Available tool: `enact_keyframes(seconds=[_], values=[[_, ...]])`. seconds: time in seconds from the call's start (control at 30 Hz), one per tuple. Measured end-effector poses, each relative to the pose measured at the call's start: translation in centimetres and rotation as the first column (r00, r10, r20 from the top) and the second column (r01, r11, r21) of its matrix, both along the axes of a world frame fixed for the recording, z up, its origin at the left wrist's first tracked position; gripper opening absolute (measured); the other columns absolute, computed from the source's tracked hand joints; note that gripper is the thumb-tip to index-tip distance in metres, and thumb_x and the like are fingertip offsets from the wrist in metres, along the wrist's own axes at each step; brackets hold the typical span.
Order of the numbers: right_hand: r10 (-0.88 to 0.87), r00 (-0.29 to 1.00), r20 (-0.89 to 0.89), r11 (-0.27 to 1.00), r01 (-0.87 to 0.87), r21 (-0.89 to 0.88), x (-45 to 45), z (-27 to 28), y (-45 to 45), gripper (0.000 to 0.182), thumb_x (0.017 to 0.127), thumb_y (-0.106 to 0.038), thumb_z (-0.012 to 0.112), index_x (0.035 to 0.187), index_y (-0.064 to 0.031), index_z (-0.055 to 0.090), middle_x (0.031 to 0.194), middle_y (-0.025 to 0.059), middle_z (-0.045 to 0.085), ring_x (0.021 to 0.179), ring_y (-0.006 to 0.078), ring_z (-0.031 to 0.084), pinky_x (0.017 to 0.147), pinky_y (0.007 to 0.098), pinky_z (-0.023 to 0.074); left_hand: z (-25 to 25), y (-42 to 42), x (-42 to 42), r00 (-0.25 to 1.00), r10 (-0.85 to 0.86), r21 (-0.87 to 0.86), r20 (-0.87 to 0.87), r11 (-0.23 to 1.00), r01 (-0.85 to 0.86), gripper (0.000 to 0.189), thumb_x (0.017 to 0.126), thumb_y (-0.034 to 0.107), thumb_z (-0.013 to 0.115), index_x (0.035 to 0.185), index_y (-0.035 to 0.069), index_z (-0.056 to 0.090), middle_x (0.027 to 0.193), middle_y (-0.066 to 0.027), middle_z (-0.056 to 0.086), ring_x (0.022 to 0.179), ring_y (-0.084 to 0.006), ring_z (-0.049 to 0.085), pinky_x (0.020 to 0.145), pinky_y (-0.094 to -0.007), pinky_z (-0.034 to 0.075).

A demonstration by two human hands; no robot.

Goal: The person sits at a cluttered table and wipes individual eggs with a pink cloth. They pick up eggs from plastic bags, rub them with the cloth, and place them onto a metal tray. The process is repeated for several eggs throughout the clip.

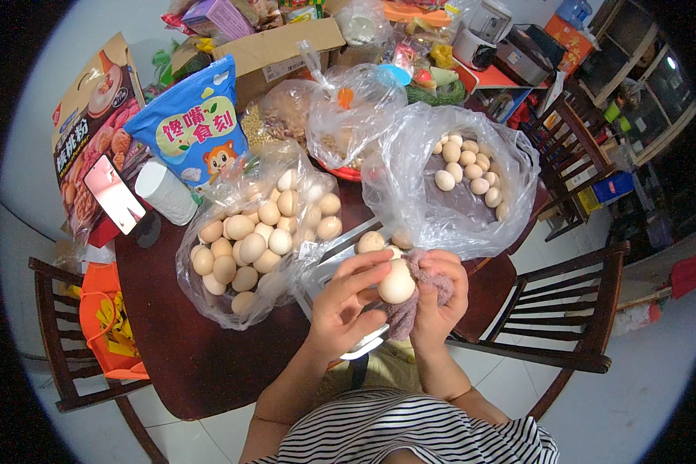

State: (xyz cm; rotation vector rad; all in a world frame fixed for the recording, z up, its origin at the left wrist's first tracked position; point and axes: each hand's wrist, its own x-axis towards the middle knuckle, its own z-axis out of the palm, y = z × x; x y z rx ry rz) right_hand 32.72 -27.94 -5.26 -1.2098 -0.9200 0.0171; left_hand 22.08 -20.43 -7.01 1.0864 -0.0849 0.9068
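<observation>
A pale egg (pixel 397 282) is between my two hands, above a metal tray (pixel 325 271) at the table's front edge. My left hand (pixel 348 298) has its fingertips on the egg's left side, with thumb and fingers curved apart below. My right hand (pixel 442 290) grips a mauve cloth (pixel 404 320) that lies against the egg's right side and hangs beneath it. Just beyond my fingers, a speckled egg (pixel 370 242) and a few others partly hidden by my hands rest in the tray. On the left, a clear plastic bag (pixel 194 290) holds several brown and cream eggs (pixel 252 247).
A second open plastic bag (pixel 403 209) at the right back holds several eggs (pixel 473 171). Behind stand a blue snack bag (pixel 194 124), a paper roll (pixel 165 191), a propped phone (pixel 115 194) and tied food bags (pixel 354 110). Wooden chairs (pixel 548 307) flank the dark table (pixel 209 359).
</observation>
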Motion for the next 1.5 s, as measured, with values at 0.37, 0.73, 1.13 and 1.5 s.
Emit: enact_keyframes(seconds=[0.37, 0.73, 1.13, 1.5], values=[[-0.044, 0.889, 0.456, 0.998, 0.056, -0.012, 0.4, -0.7, -1.4, 0.019, 0.076, -0.017, 0.069, 0.090, -0.0087, 0.060, 0.096, 0.0090, 0.051, 0.084, 0.0224, 0.052, 0.075, 0.0332, 0.0425, -0.1, 0.2, -0.1, 0.992, -0.122, -0.188, -0.012, 0.975, 0.117, 0.059, 0.077, 0.002, 0.068, 0.125, 0.000, 0.034, 0.125, -0.0212, 0.048, 0.118, -0.0267, 0.046, 0.097, -0.0374, 0.040], [0.014, 0.914, 0.405, 0.981, 0.065, -0.181, -0.1, 2.0, -1.8, 0.022, 0.070, -0.006, 0.068, 0.092, -0.0073, 0.064, 0.097, 0.0093, 0.056, 0.090, 0.0245, 0.053, 0.082, 0.0341, 0.0429, 0.7, 0.0, -0.6, 0.986, -0.164, -0.088, -0.038, 0.983, 0.160, 0.052, 0.079, -0.008, 0.060, 0.124, -0.001, 0.037, 0.133, -0.0215, 0.039, 0.123, -0.0269, 0.041, 0.099, -0.0383, 0.040], [0.096, 0.988, 0.123, 0.990, -0.082, -0.114, 0.4, 0.7, -1.5, 0.015, 0.077, -0.009, 0.064, 0.091, -0.0029, 0.062, 0.097, 0.0121, 0.058, 0.091, 0.0227, 0.055, 0.083, 0.0329, 0.0421, -0.1, -0.4, 0.1, 0.993, -0.109, -0.086, -0.037, 0.991, 0.105, 0.056, 0.074, -0.006, 0.068, 0.123, 0.000, 0.040, 0.132, -0.0192, 0.040, 0.124, -0.0255, 0.040, 0.097, -0.0354, 0.042], [0.072, 0.895, 0.440, 0.995, -0.033, -0.094, 0.8, 1.5, -2.2, 0.030, 0.062, -0.009, 0.074, 0.091, -0.0073, 0.066, 0.097, 0.0099, 0.058, 0.087, 0.0256, 0.056, 0.077, 0.0344, 0.0449, -0.5, -0.2, 0.1, 0.991, -0.088, -0.030, -0.098, 0.996, 0.086, 0.048, 0.069, -0.002, 0.073, 0.112, 0.001, 0.051, 0.117, -0.0113, 0.045, 0.109, -0.0208, 0.051, 0.092, -0.0325, 0.047]])
